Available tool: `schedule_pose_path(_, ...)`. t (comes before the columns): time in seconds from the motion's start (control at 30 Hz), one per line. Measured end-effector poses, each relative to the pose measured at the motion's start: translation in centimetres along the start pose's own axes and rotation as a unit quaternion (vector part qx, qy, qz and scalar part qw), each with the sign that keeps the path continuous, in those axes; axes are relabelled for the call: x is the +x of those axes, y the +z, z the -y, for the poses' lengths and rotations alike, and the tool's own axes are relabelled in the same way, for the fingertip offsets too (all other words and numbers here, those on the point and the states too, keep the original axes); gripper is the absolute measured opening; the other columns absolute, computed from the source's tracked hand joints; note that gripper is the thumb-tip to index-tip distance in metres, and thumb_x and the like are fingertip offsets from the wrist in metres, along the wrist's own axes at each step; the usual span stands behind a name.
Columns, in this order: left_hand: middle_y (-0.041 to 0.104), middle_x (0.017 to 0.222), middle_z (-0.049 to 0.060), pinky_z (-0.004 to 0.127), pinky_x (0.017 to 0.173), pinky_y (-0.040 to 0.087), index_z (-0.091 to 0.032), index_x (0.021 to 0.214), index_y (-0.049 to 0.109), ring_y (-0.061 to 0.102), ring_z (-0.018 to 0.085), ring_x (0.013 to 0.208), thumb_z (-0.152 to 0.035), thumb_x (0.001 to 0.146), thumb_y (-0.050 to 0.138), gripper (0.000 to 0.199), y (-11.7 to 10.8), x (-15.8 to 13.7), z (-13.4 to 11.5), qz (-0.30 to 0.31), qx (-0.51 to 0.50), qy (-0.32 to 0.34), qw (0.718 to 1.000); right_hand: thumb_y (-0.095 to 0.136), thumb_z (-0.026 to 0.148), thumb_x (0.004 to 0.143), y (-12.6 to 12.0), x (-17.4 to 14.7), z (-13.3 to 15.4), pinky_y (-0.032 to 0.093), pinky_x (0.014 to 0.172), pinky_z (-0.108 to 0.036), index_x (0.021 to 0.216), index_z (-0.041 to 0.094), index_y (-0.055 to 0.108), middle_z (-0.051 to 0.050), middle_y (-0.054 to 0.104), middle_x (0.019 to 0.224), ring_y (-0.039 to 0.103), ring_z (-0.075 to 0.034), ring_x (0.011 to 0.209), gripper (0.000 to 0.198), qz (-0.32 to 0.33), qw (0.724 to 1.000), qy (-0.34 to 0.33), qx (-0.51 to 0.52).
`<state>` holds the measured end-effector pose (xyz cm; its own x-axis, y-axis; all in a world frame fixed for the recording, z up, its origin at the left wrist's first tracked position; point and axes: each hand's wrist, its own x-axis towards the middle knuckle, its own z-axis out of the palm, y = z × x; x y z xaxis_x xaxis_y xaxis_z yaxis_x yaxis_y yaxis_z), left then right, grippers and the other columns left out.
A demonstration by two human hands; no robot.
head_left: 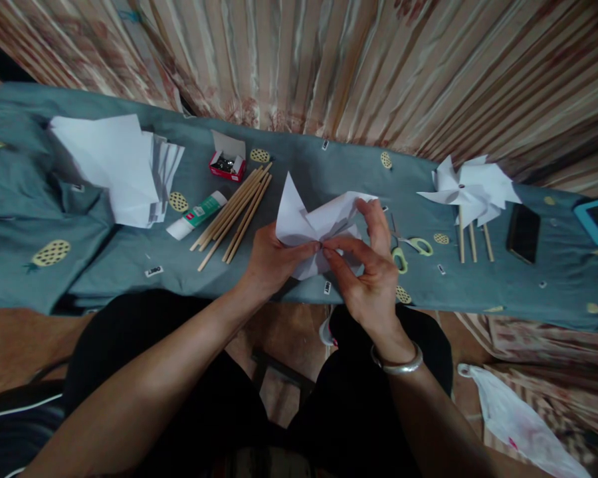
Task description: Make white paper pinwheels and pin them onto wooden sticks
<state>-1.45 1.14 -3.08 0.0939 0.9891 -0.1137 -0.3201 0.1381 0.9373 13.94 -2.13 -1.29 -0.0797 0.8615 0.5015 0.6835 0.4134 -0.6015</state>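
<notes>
Hands — left hand (272, 259), right hand (371, 272) — pinch folded paper (319, 222); red box (226, 166) holds clips.

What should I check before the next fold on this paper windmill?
1. Both hands on the paper: ok. The left hand and right hand pinch the folded paper at its middle.
2. Flaps gathered at the centre: cannot tell, the fingers hide the meeting point.
3. Sticks within reach: ok. The wooden sticks lie beside the left hand.
4. Glue close by: ok. The glue tube lies left of the sticks; whether its cap is on, cannot tell.
5. Scissors out of the way: ok. The scissors lie flat just right of the right hand.
6. Pins ready: ok. The small red box stands open.
</notes>
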Motion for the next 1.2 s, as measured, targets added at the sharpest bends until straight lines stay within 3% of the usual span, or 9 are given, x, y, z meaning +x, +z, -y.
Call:
schedule_pose_path(0.23,0.071,0.07,0.001,0.025,0.06,0.049,-0.013,0.075,0.071,0.061,0.014,0.062,-0.026,0.059,0.084,0.025,-0.3,0.1,0.5,0.003,0.03,0.023,0.999,0.061,0.021,0.088,0.0,0.0,0.1,0.029,0.117,-0.06,0.088,0.025,0.071,0.0,0.047,0.149,0.03,-0.03,0.147,0.011,0.009,1.0,0.021,0.002)
schedule_pose_path(0.43,0.07,0.071,0.001,0.026,0.06,0.048,-0.014,0.077,0.071,0.061,0.015,0.063,-0.027,0.063,0.079,0.02,-0.4,0.0,0.4,0.004,0.079,0.04,0.996,0.062,0.023,0.087,0.0,-0.1,0.3,0.02,0.12,-0.062,0.087,0.026,0.072,0.001,0.047,0.149,0.03,-0.03,0.147,0.01,0.017,0.998,0.06,0.024)
schedule_pose_path(0.63,0.072,0.072,0.002,0.024,0.06,0.05,-0.014,0.076,0.071,0.064,0.015,0.064,-0.021,0.063,0.077,0.016,-0.2,0.0,0.1,0.003,0.1,0.048,0.994,0.066,0.024,0.085,0.0,-0.1,0.3,0.027,0.116,-0.062,0.092,0.023,0.068,-0.004,0.046,0.15,0.035,-0.03,0.145,0.008,0.008,0.995,0.086,0.045)
schedule_pose_path(0.77,0.075,0.08,0.004,0.026,0.067,0.054,-0.013,0.085,0.074,0.068,0.018,0.072,-0.022,0.063,0.078,0.024,-0.1,0.0,-0.1,0.007,0.084,0.042,0.996,0.068,0.025,0.084,0.1,-0.2,0.4,0.027,0.117,-0.061,0.115,0.025,0.062,-0.008,0.043,0.151,0.035,-0.03,0.144,0.032,-0.014,0.996,0.082,0.037)
schedule_pose_path(0.9,0.076,0.081,0.004,0.027,0.068,0.055,-0.012,0.086,0.074,0.068,0.018,0.073,-0.021,0.062,0.078,0.026,-0.1,0.0,0.0,0.003,0.09,0.042,0.995,0.069,0.027,0.084,0.4,-0.5,0.1,0.03,0.116,-0.06,0.142,0.027,0.042,-0.011,0.038,0.154,0.034,-0.03,0.145,0.064,-0.025,0.995,0.089,0.047)
schedule_pose_path(1.07,0.075,0.077,0.003,0.027,0.066,0.055,-0.013,0.081,0.073,0.068,0.019,0.07,-0.024,0.062,0.078,0.022,-0.2,0.0,0.2,0.002,0.088,0.034,0.996,0.071,0.028,0.083,0.9,-1.0,-0.7,0.03,0.117,-0.059,0.152,0.031,0.023,-0.011,0.033,0.158,0.032,-0.031,0.146,0.084,-0.024,0.99,0.101,0.095)
schedule_pose_path(1.2,0.076,0.08,0.003,0.028,0.069,0.055,-0.014,0.084,0.074,0.068,0.018,0.072,-0.025,0.06,0.079,0.027,-0.2,0.0,0.2,0.009,0.061,0.031,0.998,0.073,0.03,0.081,1.1,-1.1,-1.3,0.033,0.116,-0.057,0.153,0.031,0.019,-0.012,0.03,0.158,0.034,-0.031,0.145,0.091,-0.035,0.985,0.111,0.127)
